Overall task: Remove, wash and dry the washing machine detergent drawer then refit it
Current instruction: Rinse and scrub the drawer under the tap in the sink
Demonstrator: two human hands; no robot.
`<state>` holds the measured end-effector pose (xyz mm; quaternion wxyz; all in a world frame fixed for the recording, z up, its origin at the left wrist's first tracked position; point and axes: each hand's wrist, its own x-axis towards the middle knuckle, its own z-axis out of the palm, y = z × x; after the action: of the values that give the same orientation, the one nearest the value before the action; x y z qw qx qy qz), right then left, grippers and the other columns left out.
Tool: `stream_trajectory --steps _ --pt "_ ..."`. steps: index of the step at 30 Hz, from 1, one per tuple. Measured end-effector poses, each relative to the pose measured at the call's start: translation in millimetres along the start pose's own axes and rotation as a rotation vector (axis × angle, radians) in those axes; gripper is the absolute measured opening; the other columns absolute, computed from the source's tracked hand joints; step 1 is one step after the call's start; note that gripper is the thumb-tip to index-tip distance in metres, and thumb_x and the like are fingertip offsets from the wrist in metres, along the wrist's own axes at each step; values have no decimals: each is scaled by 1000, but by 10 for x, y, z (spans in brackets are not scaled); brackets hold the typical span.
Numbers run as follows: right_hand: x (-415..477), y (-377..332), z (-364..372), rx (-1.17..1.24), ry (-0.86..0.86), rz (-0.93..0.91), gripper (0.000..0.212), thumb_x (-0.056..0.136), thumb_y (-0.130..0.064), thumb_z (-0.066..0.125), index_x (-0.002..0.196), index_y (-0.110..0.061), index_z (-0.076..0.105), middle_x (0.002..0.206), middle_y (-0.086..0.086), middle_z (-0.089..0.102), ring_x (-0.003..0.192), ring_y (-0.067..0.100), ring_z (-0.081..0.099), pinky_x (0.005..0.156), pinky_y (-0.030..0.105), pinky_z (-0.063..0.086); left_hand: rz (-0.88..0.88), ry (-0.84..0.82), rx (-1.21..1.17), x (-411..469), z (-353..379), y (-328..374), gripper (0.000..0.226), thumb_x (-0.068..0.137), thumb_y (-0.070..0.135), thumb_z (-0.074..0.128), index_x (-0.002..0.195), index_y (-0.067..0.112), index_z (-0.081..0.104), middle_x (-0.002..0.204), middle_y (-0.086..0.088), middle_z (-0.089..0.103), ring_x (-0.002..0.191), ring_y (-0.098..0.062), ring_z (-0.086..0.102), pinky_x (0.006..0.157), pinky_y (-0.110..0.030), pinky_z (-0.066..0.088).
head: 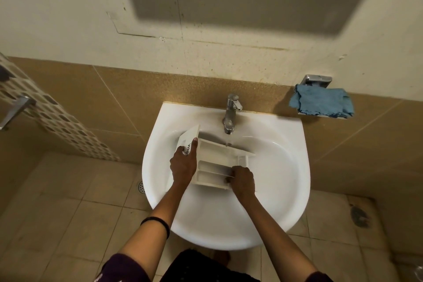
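Note:
The white detergent drawer lies across the white sink basin, its front panel to the left and its compartments facing up. Water runs from the chrome tap onto the drawer's far side. My left hand grips the drawer at its front panel, thumb up on the lettered face. My right hand holds the drawer's near right end, fingers curled over the compartment walls.
A blue cloth rests on a small metal wall shelf right of the tap. Beige tiled wall stands behind the sink. A floor drain sits left of the basin, and a metal handle juts out at far left.

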<state>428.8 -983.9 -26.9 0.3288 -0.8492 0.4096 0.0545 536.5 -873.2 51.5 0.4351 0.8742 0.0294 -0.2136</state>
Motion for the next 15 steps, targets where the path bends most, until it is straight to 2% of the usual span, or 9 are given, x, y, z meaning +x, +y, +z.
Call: stream_trajectory --steps 1,4,5,7,9,11,13,15 --pt "-5 10 10 -15 -1 -21 6 81 -7 59 79 -5 64 88 14 67 88 30 63 62 21 30 0 -1 2 3 2 -4 69 90 59 41 134 7 46 134 -16 52 124 -34 46 106 -43 33" --pt "63 135 -33 28 -6 -11 20 83 1 55 99 0 67 102 16 68 99 30 62 70 23 39 8 5 2 -8 4 8 67 90 58 41 133 6 47 133 -17 53 123 -34 47 105 -42 33" --pt "96 198 -51 85 -18 10 25 80 4 59 103 1 67 106 16 67 102 30 61 72 18 40 8 6 1 -10 1 10 67 90 57 41 133 6 47 133 -17 53 123 -34 47 105 -42 34" --pt "133 281 -93 175 -65 49 34 74 5 68 108 3 65 109 16 67 101 26 62 61 1 36 9 8 -4 -16 3 10 67 90 57 41 133 6 47 133 -17 53 122 -34 48 105 -42 34" --pt "135 282 -106 187 -107 46 29 72 2 70 100 1 65 106 15 65 89 19 57 53 -3 32 10 7 -5 -19 3 12 67 91 57 41 134 6 47 133 -17 53 122 -34 48 105 -42 34" --pt "134 265 -114 195 -132 28 18 73 1 69 85 -9 61 98 12 61 84 15 49 51 -2 30 7 10 -2 -12 1 10 67 91 57 41 133 6 47 132 -17 54 122 -34 48 105 -42 34" --pt "151 275 -147 211 -174 8 23 73 1 70 72 -15 53 89 6 55 81 15 48 49 2 31 8 9 -1 -7 4 9 67 90 57 41 133 6 47 132 -17 54 122 -34 48 105 -42 34" --pt "178 304 -176 230 -211 15 30 71 6 68 66 -19 53 85 5 54 79 17 49 47 4 34 7 9 -8 -8 8 11 67 90 57 41 133 7 47 133 -17 53 122 -34 48 104 -42 35"
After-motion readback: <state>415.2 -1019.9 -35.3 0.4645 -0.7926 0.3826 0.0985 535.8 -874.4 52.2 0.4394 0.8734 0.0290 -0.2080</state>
